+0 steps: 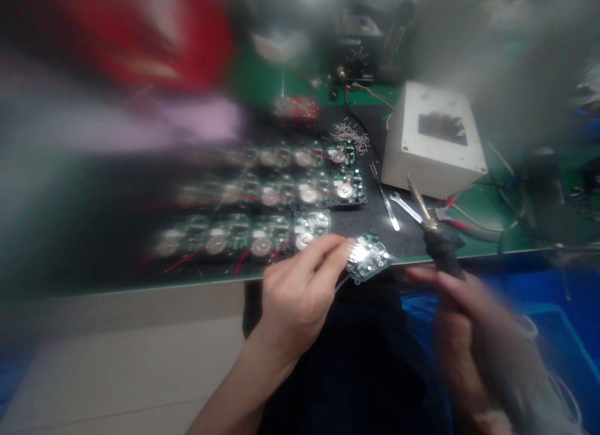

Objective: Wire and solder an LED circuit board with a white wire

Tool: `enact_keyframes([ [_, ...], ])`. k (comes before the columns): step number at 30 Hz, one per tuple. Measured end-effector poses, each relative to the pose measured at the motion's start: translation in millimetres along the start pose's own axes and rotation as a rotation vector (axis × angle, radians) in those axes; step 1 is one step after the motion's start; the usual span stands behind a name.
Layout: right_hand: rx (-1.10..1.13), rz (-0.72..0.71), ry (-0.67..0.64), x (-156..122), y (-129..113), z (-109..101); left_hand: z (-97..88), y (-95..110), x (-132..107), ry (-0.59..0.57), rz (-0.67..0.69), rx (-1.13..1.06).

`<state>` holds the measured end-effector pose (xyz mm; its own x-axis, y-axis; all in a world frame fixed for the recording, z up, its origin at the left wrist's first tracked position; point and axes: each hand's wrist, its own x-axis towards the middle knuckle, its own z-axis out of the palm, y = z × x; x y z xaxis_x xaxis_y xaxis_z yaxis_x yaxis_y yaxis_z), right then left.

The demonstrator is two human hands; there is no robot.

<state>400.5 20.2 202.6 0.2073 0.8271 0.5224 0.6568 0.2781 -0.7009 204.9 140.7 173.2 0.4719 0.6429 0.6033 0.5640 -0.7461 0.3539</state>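
Note:
My left hand point(300, 285) pinches a small green circuit board point(370, 257) by its left edge and holds it at the front edge of the dark work mat. My right hand point(457, 316), blurred, grips the black handle of a soldering iron point(434, 232). The iron's metal tip points up and to the left, over the mat just right of the held board. Rows of similar green circuit boards point(300, 194) with round silver parts and red wires lie on the mat to the left.
A white box point(434, 138) stands at the back right, with tweezers point(385, 200) and a small wrench point(405, 207) beside it. A pile of small metal pins point(349, 135) lies behind the boards. A dark soldering station point(359, 54) sits at the back. A blue bin point(553, 316) is at the lower right.

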Motion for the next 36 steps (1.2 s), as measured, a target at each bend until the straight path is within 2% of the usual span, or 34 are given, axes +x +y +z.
enact_keyframes([
  [4, -0.110, -0.120, -0.085, 7.6, 14.3, 22.7, -0.9, -0.9, 0.2, -0.022, 0.003, -0.030],
  [7, -0.108, -0.112, -0.066, 7.4, 21.8, 38.4, -1.3, -2.0, -0.2, -0.035, 0.002, -0.043],
  [11, -0.139, -0.115, -0.030, 4.2, 24.7, 49.4, -6.8, -0.5, -3.2, -0.043, -0.021, -0.033],
  [14, -0.135, -0.108, 0.010, 1.8, 25.0, 53.2, -14.5, 7.6, -6.4, -0.012, -0.148, -0.049],
  [17, -0.118, -0.116, 0.022, -1.0, 26.2, 56.2, -19.0, 21.1, -7.6, -0.017, -0.322, -0.252],
  [19, -0.112, -0.137, 0.042, -3.0, 27.5, 58.5, -18.1, 29.0, -7.4, -0.025, -0.372, -0.357],
  [23, -0.117, -0.157, 0.108, -6.8, 30.2, 63.5, -11.7, 31.1, -14.5, -0.025, -0.306, -0.408],
  [27, -0.064, -0.144, 0.126, -9.7, 32.7, 66.0, -6.1, 20.3, -39.2, 0.019, -0.083, -0.428],
  [29, -0.056, -0.143, 0.122, -10.2, 33.4, 66.1, -3.8, 15.9, -51.2, 0.028, -0.022, -0.411],
  [32, -0.059, -0.146, 0.114, -9.3, 33.7, 65.2, -2.2, 14.4, -57.9, 0.030, -0.033, -0.416],
  [36, -0.058, -0.175, 0.080, -6.4, 34.3, 63.4, -1.9, 17.2, -50.8, 0.064, -0.085, -0.476],
])
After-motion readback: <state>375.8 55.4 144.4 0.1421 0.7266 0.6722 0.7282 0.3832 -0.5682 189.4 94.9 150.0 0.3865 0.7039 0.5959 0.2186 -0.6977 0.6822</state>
